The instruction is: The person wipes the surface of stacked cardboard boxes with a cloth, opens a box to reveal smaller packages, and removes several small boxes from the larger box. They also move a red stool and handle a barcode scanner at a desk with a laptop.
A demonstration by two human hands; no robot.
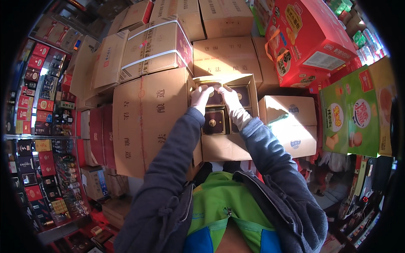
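Note:
An open cardboard carton (225,147) stands before me, its near flap folded out toward my body. Dark brown boxes with gold trim fill it in rows; a near-left box (212,122) and a far-right box (241,96) show their tops. Both my hands wear pale gloves. Between them is the far-left dark brown box (215,99), partly covered by my fingers. My left hand (201,98) curls over its left side, and my right hand (230,100) over its right side. The fingertips nearly meet at the far edge. Their undersides are hidden.
A large sealed carton (143,122) stands left of the open one, a smaller sunlit carton (291,126) right of it. Stacked cartons (228,55) rise behind. A red gift box (312,42) and a green package (354,111) stand at right. Filled shelves (40,101) line the left.

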